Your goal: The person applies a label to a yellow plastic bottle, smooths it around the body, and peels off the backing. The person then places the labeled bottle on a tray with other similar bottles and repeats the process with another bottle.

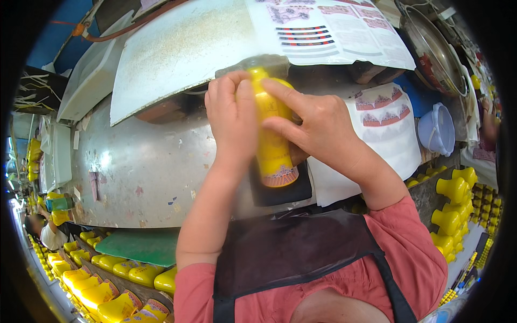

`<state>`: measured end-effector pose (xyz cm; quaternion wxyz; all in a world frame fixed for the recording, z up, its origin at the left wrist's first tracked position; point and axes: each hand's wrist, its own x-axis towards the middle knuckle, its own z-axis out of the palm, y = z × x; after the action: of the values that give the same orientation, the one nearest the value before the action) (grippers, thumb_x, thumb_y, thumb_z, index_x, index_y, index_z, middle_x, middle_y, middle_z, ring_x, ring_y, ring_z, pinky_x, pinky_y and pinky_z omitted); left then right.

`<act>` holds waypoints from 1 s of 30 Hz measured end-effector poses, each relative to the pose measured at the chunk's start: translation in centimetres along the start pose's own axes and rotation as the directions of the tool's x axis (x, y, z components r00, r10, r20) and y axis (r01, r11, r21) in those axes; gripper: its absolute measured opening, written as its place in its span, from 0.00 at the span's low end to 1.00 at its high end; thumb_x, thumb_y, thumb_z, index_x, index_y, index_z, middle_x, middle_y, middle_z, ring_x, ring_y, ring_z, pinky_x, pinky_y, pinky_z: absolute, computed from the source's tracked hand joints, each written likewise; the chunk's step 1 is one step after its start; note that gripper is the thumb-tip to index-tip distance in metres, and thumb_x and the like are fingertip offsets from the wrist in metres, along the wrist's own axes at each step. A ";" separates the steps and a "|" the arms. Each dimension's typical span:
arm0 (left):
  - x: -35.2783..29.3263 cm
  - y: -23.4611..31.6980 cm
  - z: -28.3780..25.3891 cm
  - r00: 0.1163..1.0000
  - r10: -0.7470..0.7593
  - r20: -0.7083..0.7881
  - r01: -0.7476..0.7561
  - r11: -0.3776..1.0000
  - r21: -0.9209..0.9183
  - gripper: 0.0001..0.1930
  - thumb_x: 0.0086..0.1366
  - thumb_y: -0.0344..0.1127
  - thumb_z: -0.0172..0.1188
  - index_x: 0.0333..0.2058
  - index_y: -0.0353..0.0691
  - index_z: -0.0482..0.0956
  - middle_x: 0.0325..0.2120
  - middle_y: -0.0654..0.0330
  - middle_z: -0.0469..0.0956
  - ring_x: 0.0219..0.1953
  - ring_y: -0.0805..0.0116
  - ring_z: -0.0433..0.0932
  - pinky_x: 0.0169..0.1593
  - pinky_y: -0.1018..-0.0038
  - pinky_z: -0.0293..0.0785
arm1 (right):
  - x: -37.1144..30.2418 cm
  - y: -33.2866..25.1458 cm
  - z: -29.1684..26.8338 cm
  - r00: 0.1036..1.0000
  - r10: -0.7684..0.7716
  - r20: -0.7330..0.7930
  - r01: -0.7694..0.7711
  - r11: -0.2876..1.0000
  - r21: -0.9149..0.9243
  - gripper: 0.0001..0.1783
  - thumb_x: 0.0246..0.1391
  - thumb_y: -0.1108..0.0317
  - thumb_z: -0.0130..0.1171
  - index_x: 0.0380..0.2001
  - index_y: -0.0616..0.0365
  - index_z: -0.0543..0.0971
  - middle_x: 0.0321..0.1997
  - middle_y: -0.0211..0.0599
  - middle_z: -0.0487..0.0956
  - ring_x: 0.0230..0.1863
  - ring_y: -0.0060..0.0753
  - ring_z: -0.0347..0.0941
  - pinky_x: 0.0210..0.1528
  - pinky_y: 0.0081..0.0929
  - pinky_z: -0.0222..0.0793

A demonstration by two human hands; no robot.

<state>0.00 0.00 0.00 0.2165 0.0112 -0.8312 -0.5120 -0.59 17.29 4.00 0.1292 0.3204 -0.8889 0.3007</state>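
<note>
A glossy yellow ceramic vase (276, 156) with a narrow neck lies tilted on a black pad (285, 196) at the table's near edge, its neck away from me. Round its foot runs a patterned purple and orange decal band. My left hand (231, 116), a little blurred, presses along the vase's left side, thumb and fingers closed near the shoulder. From the right, my right hand (320, 121) grips the body, with forefinger and thumb stretched across its front. A greyish cloth or sponge (269, 63) lies behind the neck, partly hidden.
A printed decal sheet (328, 51) covers the raised white board (183, 46). Another decal sheet (366, 156) lies right, beside a pale blue bucket (436, 129) and metal basin (433, 48). Yellow vases (102, 290) stand lower left, more (455, 210) right. Another person (51, 237) is far left.
</note>
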 end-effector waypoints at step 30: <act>-2.0 -0.8 0.8 0.987 0.144 -0.075 -0.151 0.983 -0.100 0.25 0.65 0.37 0.58 0.59 0.32 0.69 0.54 0.47 0.72 0.57 0.48 0.70 0.64 0.58 0.64 | 7.6 1.5 -2.0 0.960 -0.278 0.020 0.276 0.959 0.062 0.13 0.55 0.69 0.65 0.43 0.61 0.81 0.37 0.45 0.83 0.38 0.47 0.82 0.42 0.33 0.77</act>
<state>1.40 0.75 -1.69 0.2822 -0.0445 -0.7937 -0.5370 -7.30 15.70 8.15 0.1480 0.4497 -0.8278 0.3010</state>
